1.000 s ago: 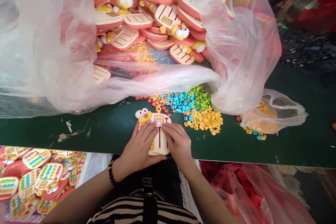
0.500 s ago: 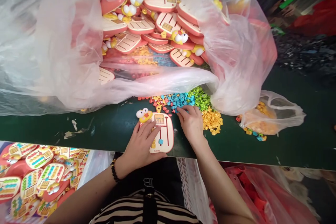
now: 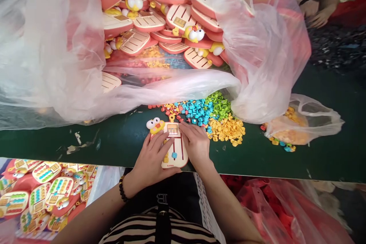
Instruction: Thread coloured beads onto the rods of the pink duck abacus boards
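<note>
A cream slotted board (image 3: 177,145) with a yellow duck-like head and white eyes lies on the green table near its front edge. One blue piece and some yellow pieces sit in its slots. Wrapped over the board's left side, my left hand (image 3: 156,154) holds it. My right hand (image 3: 196,143) is at the board's upper right, fingers pinched together over the slots; anything between the fingertips is hidden. Behind the board lie small loose pieces: red, blue (image 3: 196,108), green (image 3: 219,105) and yellow (image 3: 228,129).
A large clear plastic bag (image 3: 257,53) holding many similar boards spans the back. A small bag of yellow pieces (image 3: 297,122) lies at right. Filled boards (image 3: 45,192) are in a container below left. Red items in plastic (image 3: 274,206) sit below right. Another person's hands (image 3: 320,13) show at top right.
My right hand has moved left from the pile of blue pieces to the board's upper right. The left hand keeps its hold. Another person's hands now show more clearly at top right.
</note>
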`<control>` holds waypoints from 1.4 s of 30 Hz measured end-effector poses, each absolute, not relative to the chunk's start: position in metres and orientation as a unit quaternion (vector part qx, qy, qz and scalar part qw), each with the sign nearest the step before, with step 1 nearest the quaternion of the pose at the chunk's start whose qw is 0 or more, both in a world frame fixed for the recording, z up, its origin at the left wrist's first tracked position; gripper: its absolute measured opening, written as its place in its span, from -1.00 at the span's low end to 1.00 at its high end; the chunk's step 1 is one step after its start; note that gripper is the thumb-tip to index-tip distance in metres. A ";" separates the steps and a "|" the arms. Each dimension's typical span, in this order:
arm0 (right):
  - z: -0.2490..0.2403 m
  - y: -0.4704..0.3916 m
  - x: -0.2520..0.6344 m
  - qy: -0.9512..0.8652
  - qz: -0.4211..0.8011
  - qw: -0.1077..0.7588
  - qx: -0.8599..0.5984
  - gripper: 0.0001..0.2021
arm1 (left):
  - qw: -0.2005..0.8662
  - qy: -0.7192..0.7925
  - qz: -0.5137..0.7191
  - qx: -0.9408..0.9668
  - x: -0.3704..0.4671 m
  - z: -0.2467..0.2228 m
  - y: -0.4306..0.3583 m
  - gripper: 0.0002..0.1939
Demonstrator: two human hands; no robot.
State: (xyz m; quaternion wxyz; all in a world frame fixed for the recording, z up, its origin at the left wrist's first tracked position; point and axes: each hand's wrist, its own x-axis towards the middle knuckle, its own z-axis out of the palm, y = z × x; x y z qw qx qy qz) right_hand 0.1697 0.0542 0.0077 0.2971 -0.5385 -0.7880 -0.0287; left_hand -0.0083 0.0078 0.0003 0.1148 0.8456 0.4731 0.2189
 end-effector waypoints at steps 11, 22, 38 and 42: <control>0.013 0.001 0.167 -0.821 0.059 0.190 -0.535 -0.60 | 0.107 0.480 0.236 0.838 -0.006 -0.003 0.007 -0.26; 0.004 0.021 0.179 -0.785 0.113 0.349 -0.499 -0.59 | 0.084 0.472 0.254 0.840 -0.007 -0.006 0.007 -0.18; 0.023 0.043 0.191 -0.785 0.175 0.356 -0.477 -0.83 | 0.096 0.475 0.233 0.843 -0.008 -0.003 0.006 -0.13; 0.016 0.068 0.207 -0.765 0.018 0.290 -0.575 -0.79 | 0.107 0.486 0.187 0.847 0.000 0.010 0.009 -0.12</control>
